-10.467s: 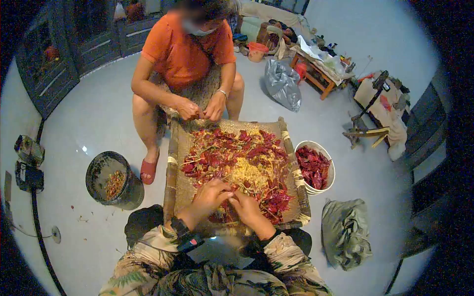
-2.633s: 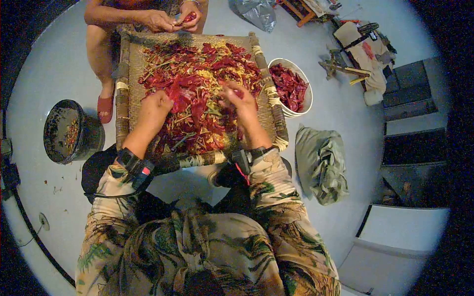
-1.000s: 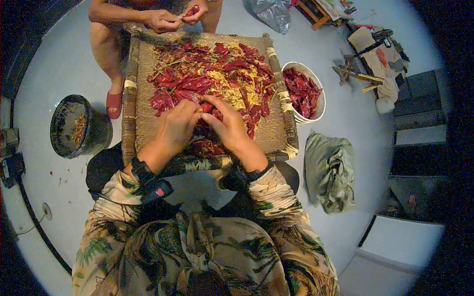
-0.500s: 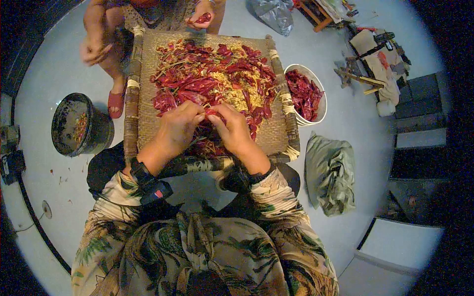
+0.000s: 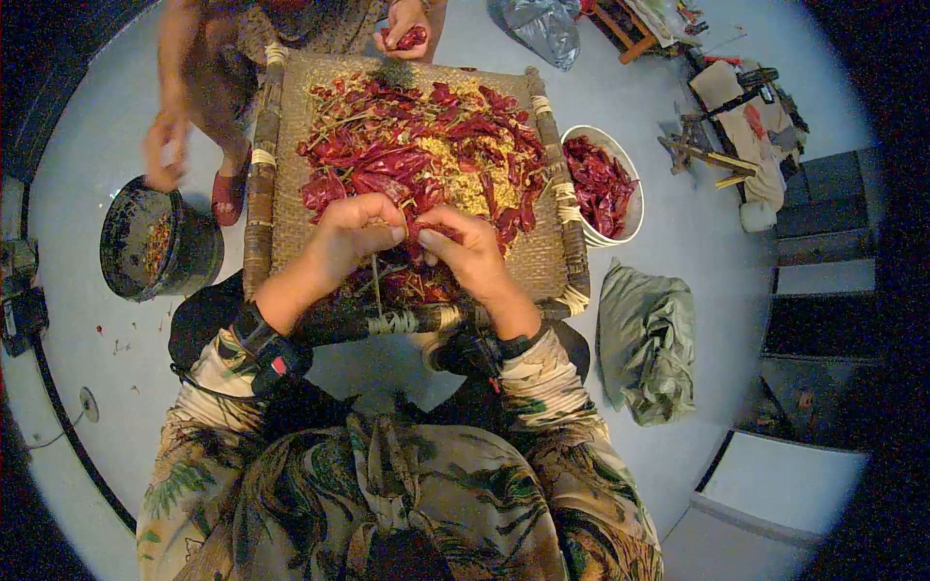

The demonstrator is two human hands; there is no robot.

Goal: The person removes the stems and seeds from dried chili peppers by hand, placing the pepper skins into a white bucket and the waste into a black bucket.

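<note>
Over the near part of a woven tray (image 5: 281,223), both my hands are close together. My right hand (image 5: 473,257) pinches a dried red chili pepper (image 5: 448,232) between thumb and fingers. Just beside it my left hand (image 5: 344,247) is closed in a pinch, with a thin pale stem (image 5: 377,276) hanging below its fingertips. Red chilies (image 5: 387,174) and yellow seeds (image 5: 472,189) are heaped across the tray, some of them hidden behind my hands.
A white bucket (image 5: 635,215) of chilies stands right of the tray; a black bucket (image 5: 199,257) with bits inside stands left. Another person's hand (image 5: 405,34) holds a chili, and their other hand (image 5: 167,155) is over the black bucket. A greenish sack (image 5: 647,339) lies at right.
My hands have drawn slightly apart, and a stem now shows under my left fingers. The other person's hand at left has moved down to the black bucket's rim.
</note>
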